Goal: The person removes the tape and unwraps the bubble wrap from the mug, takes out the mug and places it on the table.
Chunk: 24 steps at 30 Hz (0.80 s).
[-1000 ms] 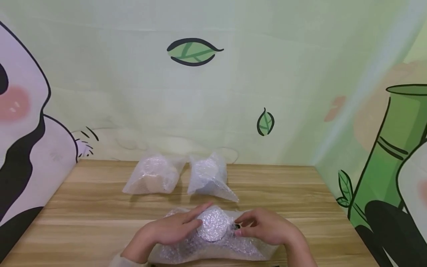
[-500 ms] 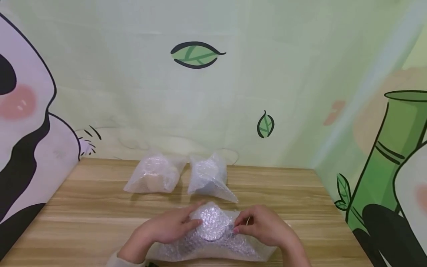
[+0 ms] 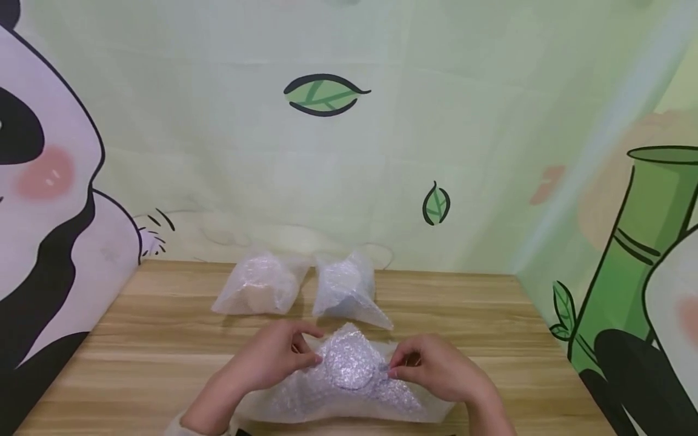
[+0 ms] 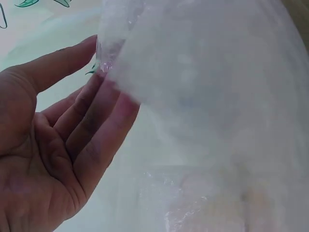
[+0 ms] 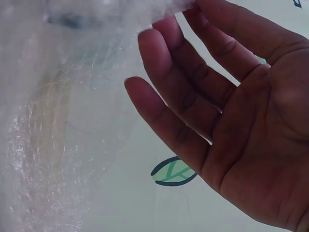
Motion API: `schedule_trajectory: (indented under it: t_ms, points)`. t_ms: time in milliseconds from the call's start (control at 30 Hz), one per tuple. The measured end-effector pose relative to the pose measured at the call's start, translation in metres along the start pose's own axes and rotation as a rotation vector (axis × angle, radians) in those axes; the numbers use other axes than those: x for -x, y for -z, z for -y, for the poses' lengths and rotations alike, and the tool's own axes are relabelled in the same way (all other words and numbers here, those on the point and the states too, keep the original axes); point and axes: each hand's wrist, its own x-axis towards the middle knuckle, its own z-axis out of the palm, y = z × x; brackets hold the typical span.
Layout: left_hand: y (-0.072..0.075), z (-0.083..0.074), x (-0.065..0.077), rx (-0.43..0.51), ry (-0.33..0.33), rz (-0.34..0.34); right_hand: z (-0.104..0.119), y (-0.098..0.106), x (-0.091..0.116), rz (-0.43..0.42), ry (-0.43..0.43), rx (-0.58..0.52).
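A round-topped bundle in bubble wrap (image 3: 351, 363) sits near the front of the table, with a wide part of the wrap spread to both sides below it. My left hand (image 3: 267, 357) pinches the wrap's edge at the bundle's left, thumb and index finger together in the left wrist view, where the wrap (image 4: 193, 63) fills much of the picture. At the bundle's right, my right hand (image 3: 436, 369) pinches another bit of wrap between thumb and forefinger. In the right wrist view the other fingers (image 5: 159, 108) curve loosely beside the wrap. What lies inside is hidden.
Two more bubble-wrapped packages stand farther back: a left one (image 3: 262, 284) with something pale inside and a right one (image 3: 349, 287) with something bluish. The wooden table (image 3: 480, 303) ends against a printed green backdrop (image 3: 218, 151).
My left hand has drawn back from flat on the bundle to a pinch at its left side. A pointed flap of wrap now rises at the back. The right hand stays at the right side.
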Motion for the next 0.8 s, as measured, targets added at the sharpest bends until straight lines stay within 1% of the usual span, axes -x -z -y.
schedule_trajectory:
  t_ms: [167,267,333,500,700,800]
  points:
    - [0.001,-0.001,0.0,0.046,-0.017,0.0,0.0,0.001,0.003,0.012,-0.004,-0.036]
    - [0.001,0.001,0.001,0.086,-0.037,0.021,0.0,0.0,0.006,0.032,-0.01,-0.066]
    - [0.001,0.004,0.004,0.119,-0.049,0.048,0.0,-0.002,0.006,0.058,-0.013,-0.081]
    - [-0.003,0.008,0.012,0.165,-0.064,0.129,0.001,-0.006,0.01,0.133,-0.006,-0.111]
    - [-0.01,0.01,0.023,0.149,-0.14,0.207,0.003,-0.011,0.02,0.193,0.006,-0.119]
    - [-0.014,0.009,0.031,0.156,-0.149,0.251,0.003,-0.014,0.024,0.224,0.034,-0.123]
